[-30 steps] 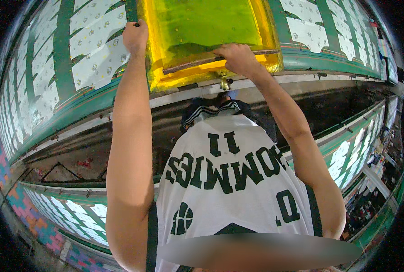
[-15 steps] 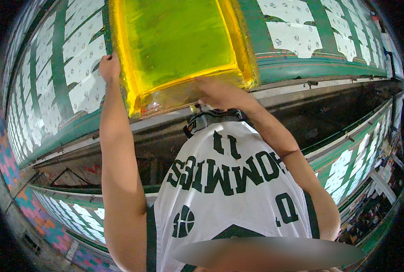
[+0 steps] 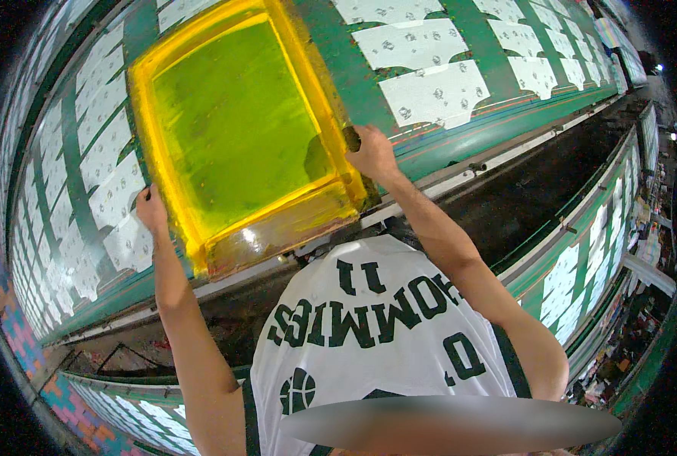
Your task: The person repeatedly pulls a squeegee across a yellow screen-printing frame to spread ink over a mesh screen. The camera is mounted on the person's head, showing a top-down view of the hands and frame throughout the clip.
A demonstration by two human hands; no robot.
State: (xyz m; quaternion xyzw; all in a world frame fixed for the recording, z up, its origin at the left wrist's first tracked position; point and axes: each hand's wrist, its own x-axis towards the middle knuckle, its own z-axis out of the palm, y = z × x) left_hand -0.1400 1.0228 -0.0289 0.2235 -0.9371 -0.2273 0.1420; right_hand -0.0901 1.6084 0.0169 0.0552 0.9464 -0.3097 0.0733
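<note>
A screen-printing frame (image 3: 236, 125) with a yellow border and a translucent yellow-green mesh lies over the green table, turned a little askew. My left hand (image 3: 153, 211) is closed on its left side, close to the near corner. On the opposite side, my right hand (image 3: 374, 156) grips the right edge, also toward the near end. The undersides of both sets of fingers are partly hidden by the frame. White cut fabric pieces (image 3: 439, 90) with small dark prints lie flat beside the frame; whatever is under the mesh cannot be made out.
The long green printing table (image 3: 437, 156) carries rows of white pieces and has a metal rail (image 3: 498, 156) along its near edge. A dark aisle (image 3: 521, 201) runs behind me, with another green table (image 3: 581, 258) beyond it. Multicoloured paving (image 3: 57, 403) shows at lower left.
My right hand has gone from the frame's near edge to its right side and taken hold there. The frame now sits lower and farther left in view, and my left hand still holds it.
</note>
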